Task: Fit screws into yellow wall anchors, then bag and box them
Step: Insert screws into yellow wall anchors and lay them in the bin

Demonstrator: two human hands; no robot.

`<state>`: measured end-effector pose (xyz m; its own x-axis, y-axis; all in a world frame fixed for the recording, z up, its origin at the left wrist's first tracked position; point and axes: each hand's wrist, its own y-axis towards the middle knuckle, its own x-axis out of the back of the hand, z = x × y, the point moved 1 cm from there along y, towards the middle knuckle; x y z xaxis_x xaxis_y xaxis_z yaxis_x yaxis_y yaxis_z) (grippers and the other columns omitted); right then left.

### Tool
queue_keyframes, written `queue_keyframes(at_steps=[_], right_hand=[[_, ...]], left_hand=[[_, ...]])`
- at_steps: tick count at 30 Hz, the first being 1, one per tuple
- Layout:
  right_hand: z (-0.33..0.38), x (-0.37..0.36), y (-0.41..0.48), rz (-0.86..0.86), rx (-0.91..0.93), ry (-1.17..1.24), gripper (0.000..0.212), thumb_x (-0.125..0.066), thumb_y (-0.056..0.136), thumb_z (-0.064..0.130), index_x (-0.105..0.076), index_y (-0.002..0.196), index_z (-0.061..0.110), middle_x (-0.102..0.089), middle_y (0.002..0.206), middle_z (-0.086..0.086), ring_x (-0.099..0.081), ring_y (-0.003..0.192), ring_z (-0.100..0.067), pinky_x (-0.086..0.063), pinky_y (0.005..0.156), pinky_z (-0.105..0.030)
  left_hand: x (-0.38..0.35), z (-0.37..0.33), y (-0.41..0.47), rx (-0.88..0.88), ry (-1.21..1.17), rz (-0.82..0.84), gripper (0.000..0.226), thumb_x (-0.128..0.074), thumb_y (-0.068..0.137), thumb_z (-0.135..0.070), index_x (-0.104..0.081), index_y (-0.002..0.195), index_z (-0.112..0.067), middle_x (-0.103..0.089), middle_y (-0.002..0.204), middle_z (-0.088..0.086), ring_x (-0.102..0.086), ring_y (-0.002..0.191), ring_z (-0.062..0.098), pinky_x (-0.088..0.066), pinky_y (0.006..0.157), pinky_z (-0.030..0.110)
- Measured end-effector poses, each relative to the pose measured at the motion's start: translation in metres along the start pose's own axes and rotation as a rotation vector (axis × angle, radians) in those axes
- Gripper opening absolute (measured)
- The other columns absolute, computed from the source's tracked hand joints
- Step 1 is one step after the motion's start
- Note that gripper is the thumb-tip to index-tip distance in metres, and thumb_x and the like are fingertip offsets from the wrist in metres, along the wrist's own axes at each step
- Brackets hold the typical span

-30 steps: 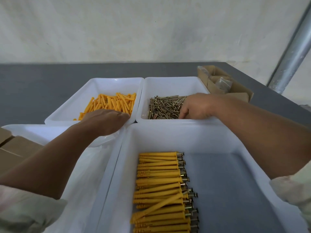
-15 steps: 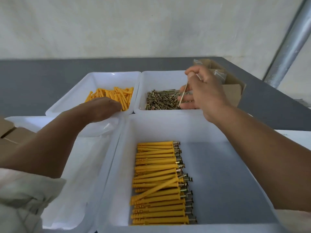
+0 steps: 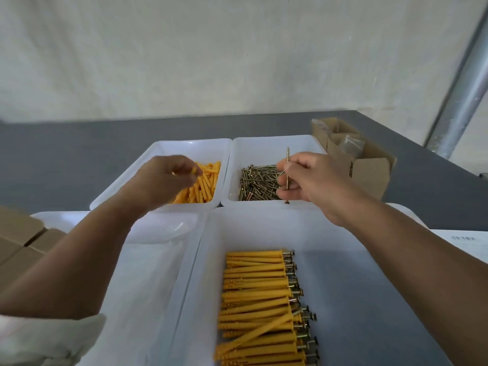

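Note:
My left hand (image 3: 163, 180) hovers over the white bin (image 3: 158, 154) of loose yellow anchors (image 3: 204, 183) and pinches one yellow anchor (image 3: 193, 170) at its fingertips. My right hand (image 3: 309, 180) is above the white bin (image 3: 264, 143) of brass screws (image 3: 257, 183) and holds one long screw (image 3: 287, 165) nearly upright, tip up. In front, a large white tray (image 3: 264, 228) holds a neat row of anchors with screws fitted (image 3: 258, 305).
An open cardboard box (image 3: 369, 167) with clear bags sits at the back right. Folded cardboard boxes (image 3: 18, 241) lie at the left. Another white tray (image 3: 148, 273) with clear plastic lies between them and the big tray. A metal pole (image 3: 459, 101) rises at right.
My right hand lifted out of the screw bin with one screw and turned it upright. My left hand rose from the anchor bin with one anchor pinched.

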<state>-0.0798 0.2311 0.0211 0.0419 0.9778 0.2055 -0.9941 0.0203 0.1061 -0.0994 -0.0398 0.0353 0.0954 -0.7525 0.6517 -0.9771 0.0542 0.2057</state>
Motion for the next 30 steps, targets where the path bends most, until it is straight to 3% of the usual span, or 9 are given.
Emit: queue_keyframes(at_steps=[2, 4, 7, 9, 17, 30], right_hand=[[0.001, -0.001, -0.003, 0.048, 0.028, -0.033, 0.02, -0.057, 0.097, 0.012, -0.071, 0.088, 0.023, -0.072, 0.086, -0.001, -0.074, 0.075, -0.016, -0.059, 0.084, -0.038], [0.005, -0.002, -0.006, 0.114, 0.058, -0.027, 0.021, -0.057, 0.095, 0.006, -0.072, 0.092, 0.021, -0.072, 0.088, -0.005, -0.074, 0.076, -0.015, -0.06, 0.078, -0.034], [0.011, -0.004, -0.013, 0.243, 0.096, -0.044, 0.02, -0.06, 0.094, 0.009, -0.073, 0.102, 0.022, -0.072, 0.081, -0.004, -0.072, 0.072, -0.017, -0.056, 0.057, -0.028], [0.014, -0.005, -0.017, 0.343, 0.087, -0.096, 0.019, -0.061, 0.095, 0.017, -0.071, 0.108, 0.027, -0.072, 0.078, -0.002, -0.072, 0.069, -0.02, -0.053, 0.051, -0.026], [0.011, -0.014, -0.027, 0.591, -0.009, -0.295, 0.022, -0.059, 0.098, 0.018, -0.067, 0.117, 0.025, -0.07, 0.076, -0.005, -0.07, 0.063, -0.02, -0.055, 0.052, -0.026], [0.01, -0.017, -0.027, 0.613, -0.071, -0.321, 0.02, -0.059, 0.097, 0.016, -0.068, 0.113, 0.022, -0.067, 0.075, -0.007, -0.068, 0.062, -0.019, -0.056, 0.052, -0.028]], left_hand=[[0.001, -0.008, 0.001, -0.005, -0.279, -0.102, 0.017, -0.063, 0.091, -0.008, -0.071, 0.089, -0.023, -0.07, 0.086, 0.005, -0.068, 0.082, 0.019, -0.056, 0.076, 0.033], [0.0, -0.015, 0.001, 0.069, -0.554, -0.142, 0.015, -0.06, 0.093, -0.006, -0.069, 0.091, -0.018, -0.069, 0.083, 0.004, -0.072, 0.082, 0.018, -0.059, 0.068, 0.031], [-0.01, -0.021, -0.002, 0.231, -0.847, -0.079, 0.009, -0.056, 0.095, -0.005, -0.064, 0.093, -0.009, -0.07, 0.075, 0.005, -0.073, 0.074, 0.018, -0.059, 0.059, 0.028], [-0.017, -0.023, -0.005, 0.311, -0.936, -0.028, 0.008, -0.055, 0.096, -0.005, -0.062, 0.093, -0.004, -0.071, 0.071, 0.006, -0.073, 0.07, 0.018, -0.058, 0.057, 0.028], [-0.028, -0.025, -0.009, 0.436, -1.059, 0.011, 0.011, -0.055, 0.095, -0.002, -0.063, 0.09, 0.001, -0.072, 0.074, 0.014, -0.073, 0.068, 0.021, -0.057, 0.054, 0.029], [-0.031, -0.028, -0.012, 0.432, -1.041, 0.016, 0.01, -0.055, 0.095, -0.001, -0.062, 0.089, 0.003, -0.07, 0.076, 0.016, -0.073, 0.067, 0.021, -0.058, 0.053, 0.029]])
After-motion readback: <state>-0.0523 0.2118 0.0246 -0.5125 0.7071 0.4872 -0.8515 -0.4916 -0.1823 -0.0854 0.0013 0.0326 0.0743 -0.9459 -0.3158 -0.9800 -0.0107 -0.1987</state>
